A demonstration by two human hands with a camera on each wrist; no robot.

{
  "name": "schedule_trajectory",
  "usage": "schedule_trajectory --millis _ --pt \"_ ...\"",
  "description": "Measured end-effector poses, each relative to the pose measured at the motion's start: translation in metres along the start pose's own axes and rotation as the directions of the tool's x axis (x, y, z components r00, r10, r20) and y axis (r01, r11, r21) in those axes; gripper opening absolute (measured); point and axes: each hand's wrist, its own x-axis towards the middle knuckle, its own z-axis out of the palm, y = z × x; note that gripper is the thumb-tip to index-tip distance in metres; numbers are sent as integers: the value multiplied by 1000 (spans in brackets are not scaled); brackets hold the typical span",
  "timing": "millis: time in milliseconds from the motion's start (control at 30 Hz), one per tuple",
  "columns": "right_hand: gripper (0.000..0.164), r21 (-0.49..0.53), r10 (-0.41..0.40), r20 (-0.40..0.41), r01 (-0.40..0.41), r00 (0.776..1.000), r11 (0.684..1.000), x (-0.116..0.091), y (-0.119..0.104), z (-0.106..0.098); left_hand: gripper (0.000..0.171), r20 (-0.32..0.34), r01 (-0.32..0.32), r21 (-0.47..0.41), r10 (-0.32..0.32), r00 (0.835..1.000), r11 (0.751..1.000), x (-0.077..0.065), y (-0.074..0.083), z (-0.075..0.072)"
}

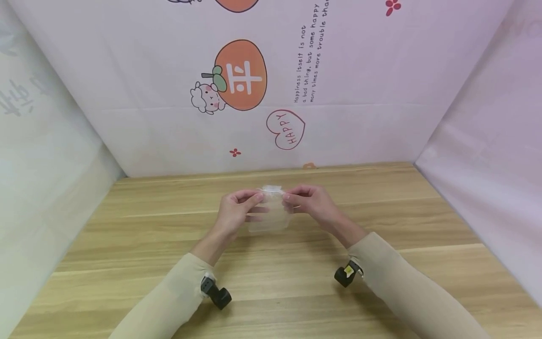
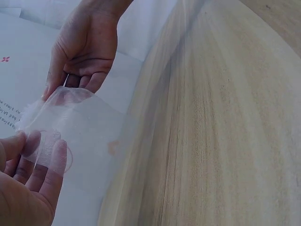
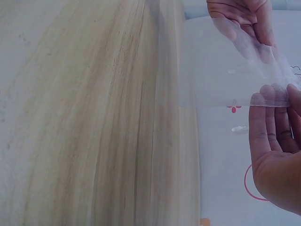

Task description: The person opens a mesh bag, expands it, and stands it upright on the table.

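A small sheer white pouch [image 1: 273, 221] is held up above the wooden table, its top edge gathered and ruffled. My left hand [image 1: 232, 214] pinches one side of the gathered neck between thumb and forefinger. On the opposite side, my right hand [image 1: 315, 203] pinches the neck in the same way. Through the thin cloth [image 2: 94, 136] the left fingers show in the left wrist view, spread behind it. The right wrist view has the flat body of the pouch [image 3: 211, 66] hanging from both hands, with nothing visible inside.
The wood-grain table [image 1: 279, 287] extends under both arms. Behind it stands a white printed cloth [image 1: 351, 80], with more white cloth at the left [image 1: 46, 141] and right [image 1: 487, 141]. A small black camera sits on each sleeve cuff.
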Motion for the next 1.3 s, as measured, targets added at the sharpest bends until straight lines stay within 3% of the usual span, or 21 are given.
schedule_trajectory --millis 300,667,967,1133,1300 --pt "18 30 -8 0 8 1000 1000 -1 2 -4 24 -7 -7 13 7 1000 1000 -1 -2 -2" --pt "13 91 3 -25 0 1000 996 1 -2 -3 20 -47 -5 -57 2 999 998 -1 -1 -3" --pt "31 49 65 23 -66 998 997 -1 -5 -1 22 -16 -19 -24 19 1000 1000 -4 3 -1" --pt "25 59 59 31 -61 998 996 1 -5 2 29 12 -12 9 12 1000 1000 -2 2 0" --pt "17 55 46 26 -48 999 997 1 -5 4 21 0 -23 5 23 1000 1000 -1 2 2"
